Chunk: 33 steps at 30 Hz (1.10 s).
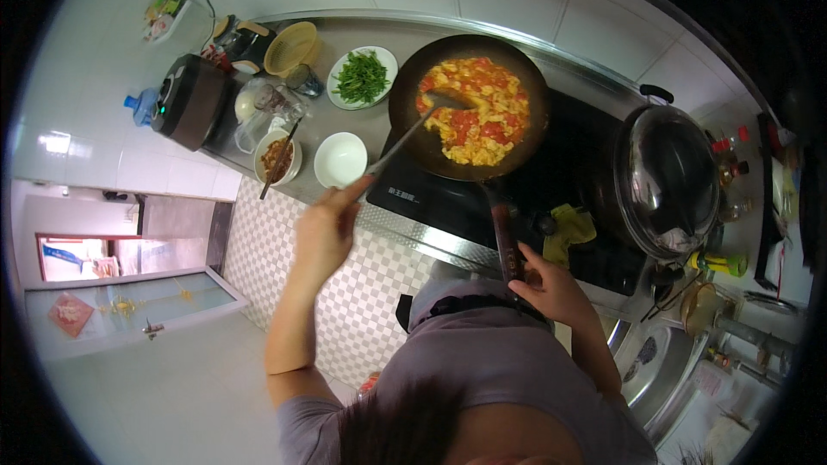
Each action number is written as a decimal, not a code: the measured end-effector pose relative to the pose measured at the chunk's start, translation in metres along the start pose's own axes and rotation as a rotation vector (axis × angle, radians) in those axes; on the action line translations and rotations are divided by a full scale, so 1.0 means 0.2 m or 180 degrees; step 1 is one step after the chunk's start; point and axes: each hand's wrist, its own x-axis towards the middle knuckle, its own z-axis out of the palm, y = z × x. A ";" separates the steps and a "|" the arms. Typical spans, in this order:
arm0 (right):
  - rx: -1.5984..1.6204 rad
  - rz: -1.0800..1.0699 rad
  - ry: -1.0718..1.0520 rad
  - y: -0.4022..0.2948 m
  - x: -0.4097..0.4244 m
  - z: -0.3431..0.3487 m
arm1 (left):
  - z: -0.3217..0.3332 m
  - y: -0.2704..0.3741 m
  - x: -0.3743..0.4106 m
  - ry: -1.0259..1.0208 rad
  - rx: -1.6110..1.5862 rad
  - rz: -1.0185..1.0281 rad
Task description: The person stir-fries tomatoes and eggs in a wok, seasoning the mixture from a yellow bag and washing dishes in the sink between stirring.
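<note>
My left hand (328, 226) grips the handle of a metal cooking spatula (404, 140), whose blade rests in the food inside a dark wok (413, 142). Scrambled eggs with tomato (478, 116) cover much of the wok's bottom. With thumb and fingers, my right hand (549, 284) holds the end of the wok's brown handle (505, 236). The wok sits on a black glass cooktop (420, 190). Left of it are a plate of chopped greens (362, 77), a white bowl (340, 160) holding no visible food, and a bowl of brown food (278, 158) with chopsticks (279, 161) across it.
A large lidded pot (669, 181) stands at the cooktop's right, near a yellow-green cloth (568, 229). At the counter's left are a yellow basket (292, 48), a glass (305, 81) and a dark cooker (190, 102). A metal sink (652, 361) lies at lower right.
</note>
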 end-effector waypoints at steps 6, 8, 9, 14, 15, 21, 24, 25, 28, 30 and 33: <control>-0.0147 0.0351 -0.0007 -0.11 0.02 -0.03 | 0.42 -0.10 -0.04 -0.0315 -0.0882 -0.0265; -0.0219 0.0365 0.0059 -0.08 0.03 -0.04 | 0.43 -0.14 -0.03 -0.0915 -0.1703 -0.0797; -0.0250 0.0377 0.0111 -0.06 0.03 -0.05 | 0.44 -0.19 -0.01 -0.0775 -0.2325 -0.1159; -0.0340 0.0370 0.0867 -0.01 0.01 -0.05 | 0.72 -0.76 0.05 0.0210 -0.4997 -0.3282; -0.0352 0.0372 0.1061 -0.01 0.00 -0.05 | 0.77 -0.83 0.07 0.0486 -0.5361 -0.3784; 0.0052 0.0763 0.2069 0.06 -0.13 0.10 | 0.94 -1.13 0.26 0.0760 -0.5630 -0.3651; 0.0487 0.0955 0.2417 0.14 -0.21 0.21 | 1.01 -1.22 0.31 0.0552 -0.5365 -0.3450; 0.0599 0.1039 0.2473 0.20 -0.24 0.25 | 1.00 -1.14 0.33 0.0678 -0.5181 -0.3414; 0.0814 0.1329 0.2661 0.38 -0.37 0.38 | 1.01 -1.07 0.21 0.0507 -0.5063 -0.3003; 0.0747 0.1545 0.2743 0.52 -0.46 0.46 | 0.95 -0.84 0.08 0.0549 -0.4661 -0.2924; 0.0724 0.1522 0.2870 0.60 -0.55 0.56 | 1.05 -0.92 -0.21 -0.0100 -0.3086 -0.2051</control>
